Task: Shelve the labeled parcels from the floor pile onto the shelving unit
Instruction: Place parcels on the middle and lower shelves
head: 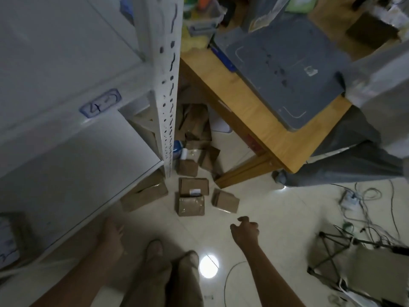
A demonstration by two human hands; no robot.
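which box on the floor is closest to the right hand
The small skewed box, alone to the right of the taped box. It lies just ahead of the right hand; the others sit further left or back.

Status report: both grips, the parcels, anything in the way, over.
Left grip open, empty; right grip loose, empty. Parcels on floor by shelving unit. Cables off to the right, not in the way.

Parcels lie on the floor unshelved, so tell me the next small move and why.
Probably reach the right hand down to the taped parcel: that hand hangs loosely curled and empty nearest it, the left hand holds nothing too, and the shelving unit stands right beside the pile.
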